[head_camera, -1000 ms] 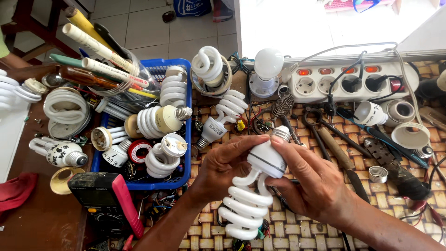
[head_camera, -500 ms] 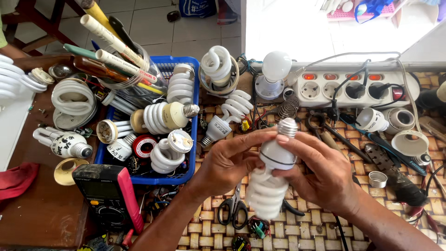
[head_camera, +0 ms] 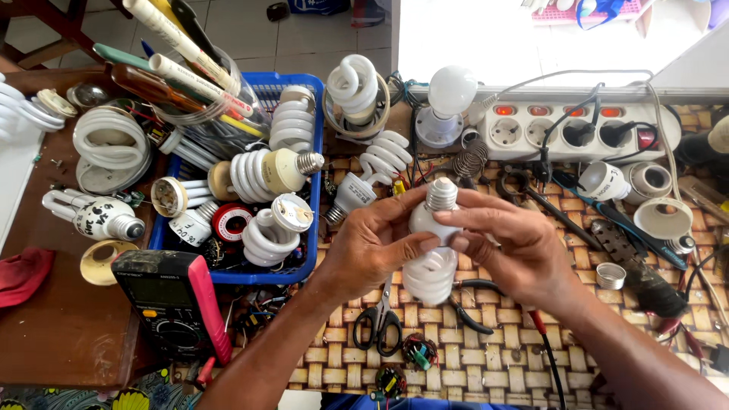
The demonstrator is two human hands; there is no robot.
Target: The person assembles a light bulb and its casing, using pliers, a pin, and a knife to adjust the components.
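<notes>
Above a woven mat (head_camera: 645,357) crowded with parts, two bare hands held one spiral light bulb (head_camera: 433,254) between them. Its metal screw base pointed up and away, and its white coil hung down. The left hand (head_camera: 372,247) wrapped the bulb's plastic body from the side, fingers and thumb closed on it. The right hand (head_camera: 520,250) pinched the same body just under the base, thumb against fingers. Directly beneath the bulb lay black-handled scissors (head_camera: 380,323) and what looked like pliers (head_camera: 471,304), partly hidden by the hands. To the left sat a blue basket (head_camera: 311,175) full of other spiral bulbs, with a red-edged meter (head_camera: 175,304) near it. Behind the hands stood a round white bulb (head_camera: 449,95) and a white power strip (head_camera: 577,129) with black plugs and cords.
</notes>
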